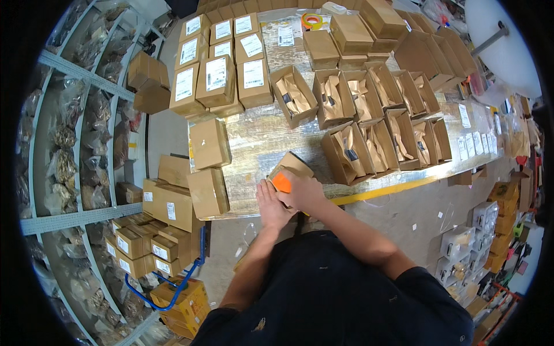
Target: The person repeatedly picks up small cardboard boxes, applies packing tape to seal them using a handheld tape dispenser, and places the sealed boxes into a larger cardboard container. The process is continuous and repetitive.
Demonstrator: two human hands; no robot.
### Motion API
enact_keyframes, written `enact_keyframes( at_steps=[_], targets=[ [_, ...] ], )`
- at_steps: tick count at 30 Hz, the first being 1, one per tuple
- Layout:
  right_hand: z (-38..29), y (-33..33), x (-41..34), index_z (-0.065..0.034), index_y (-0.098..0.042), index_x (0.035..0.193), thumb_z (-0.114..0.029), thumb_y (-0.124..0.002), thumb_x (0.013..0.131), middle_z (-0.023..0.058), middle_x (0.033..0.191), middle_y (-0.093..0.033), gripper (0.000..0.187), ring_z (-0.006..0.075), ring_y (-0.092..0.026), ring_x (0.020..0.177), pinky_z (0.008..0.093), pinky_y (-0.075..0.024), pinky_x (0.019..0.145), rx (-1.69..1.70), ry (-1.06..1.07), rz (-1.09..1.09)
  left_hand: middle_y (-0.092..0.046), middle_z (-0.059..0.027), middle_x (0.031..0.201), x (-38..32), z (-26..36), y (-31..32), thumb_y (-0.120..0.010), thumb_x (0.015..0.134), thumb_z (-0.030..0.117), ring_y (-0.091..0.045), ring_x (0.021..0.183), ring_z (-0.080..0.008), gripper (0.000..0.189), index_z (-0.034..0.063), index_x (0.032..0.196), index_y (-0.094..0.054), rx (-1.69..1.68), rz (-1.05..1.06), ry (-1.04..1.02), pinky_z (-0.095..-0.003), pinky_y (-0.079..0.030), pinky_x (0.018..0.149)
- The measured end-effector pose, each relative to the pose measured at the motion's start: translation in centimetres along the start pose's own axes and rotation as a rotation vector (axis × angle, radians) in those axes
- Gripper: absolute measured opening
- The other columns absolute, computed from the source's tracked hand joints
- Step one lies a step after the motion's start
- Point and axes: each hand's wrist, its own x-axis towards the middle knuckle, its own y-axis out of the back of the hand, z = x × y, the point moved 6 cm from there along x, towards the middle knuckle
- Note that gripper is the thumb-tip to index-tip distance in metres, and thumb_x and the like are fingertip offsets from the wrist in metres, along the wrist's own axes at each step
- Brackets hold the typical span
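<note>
A small cardboard box (296,164) stands at the table's near edge, right in front of me. My left hand (273,204) presses on its near left side, fingers together and pointing away from me. My right hand (304,190) is closed around an orange tool (281,182), perhaps a tape dispenser, held against the box's near side. Most of the tool and the box's lower part are hidden by my hands. To the right, several open boxes (351,151) hold folded brown paper. Two closed boxes (209,143) sit to the left.
Stacked boxes with printed labels (216,82) fill the table's far left. A tape dispenser (312,21) lies at the back near more boxes (321,48). Loose labels (476,142) lie at the right end. A blue trolley (173,298) with cartons and shelving (82,218) flank the left.
</note>
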Motion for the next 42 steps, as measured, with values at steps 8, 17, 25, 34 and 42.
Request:
enact_keyframes(
  at_steps=[8, 17, 25, 34, 42],
  targets=[
    [12.5, -4.7, -9.1, -0.0328, -0.045, 0.150, -0.048, -0.074, 0.079, 0.0239, 0.105, -0.071, 0.079, 0.0435, -0.069, 0.101, 0.0531, -0.0549, 0.089, 0.067, -0.070, -0.102, -0.067, -0.0229, 0.127, 8.0, -4.9, 2.5, -0.088, 0.066, 0.021, -0.065, 0.117, -0.0362, 0.083, -0.0070, 0.137, -0.055, -0.480, -0.406, 0.185, -0.0440, -0.049, 0.106],
    [5.1, -6.3, 6.9, -0.0238, -0.061, 0.132, -0.051, -0.072, 0.077, 0.0198, 0.107, -0.073, 0.062, 0.0417, -0.070, 0.099, 0.0506, -0.0554, 0.089, 0.142, 0.051, -0.071, -0.045, -0.0212, 0.150, 11.1, -4.5, 3.7, -0.088, 0.068, 0.039, -0.043, 0.137, -0.0413, 0.110, 0.0155, 0.160, -0.031, 0.123, -0.231, -0.057, -0.0499, -0.038, 0.113],
    [10.0, -3.5, 2.0, -0.0219, -0.051, 0.147, -0.055, -0.073, 0.077, 0.0234, 0.113, -0.071, 0.080, 0.0436, -0.068, 0.103, 0.0489, -0.0548, 0.092, 0.172, -0.051, -0.018, -0.061, -0.0249, 0.135, 16.0, -9.2, 5.1, -0.072, 0.079, 0.019, -0.061, 0.123, -0.0378, 0.078, -0.0049, 0.148, -0.045, -0.377, -0.084, 0.208, -0.0383, -0.048, 0.105],
    [13.1, -1.5, -10.1, -0.0247, -0.031, 0.160, -0.041, -0.078, 0.083, 0.0296, 0.125, -0.064, 0.092, 0.0468, -0.063, 0.112, 0.0484, -0.0529, 0.096, 0.262, -0.244, 0.014, -0.021, -0.0145, 0.169, 18.6, -6.0, -1.9, -0.063, 0.093, 0.036, -0.017, 0.154, -0.0401, 0.081, 0.0060, 0.160, -0.029, 0.337, 0.078, 0.079, -0.0650, -0.009, 0.122],
    [15.2, 0.6, -10.0, -0.0349, -0.036, 0.156, -0.036, -0.076, 0.084, 0.0249, 0.114, -0.062, 0.082, 0.0453, -0.063, 0.104, 0.0497, -0.0524, 0.093, 0.200, -0.089, 0.238, -0.053, -0.0258, 0.146, 28.9, 5.0, -1.1, -0.073, 0.085, 0.027, -0.053, 0.133, -0.0417, 0.076, -0.0001, 0.149, -0.044, -0.319, 0.151, 0.160, -0.0453, -0.041, 0.112]
  ],
)
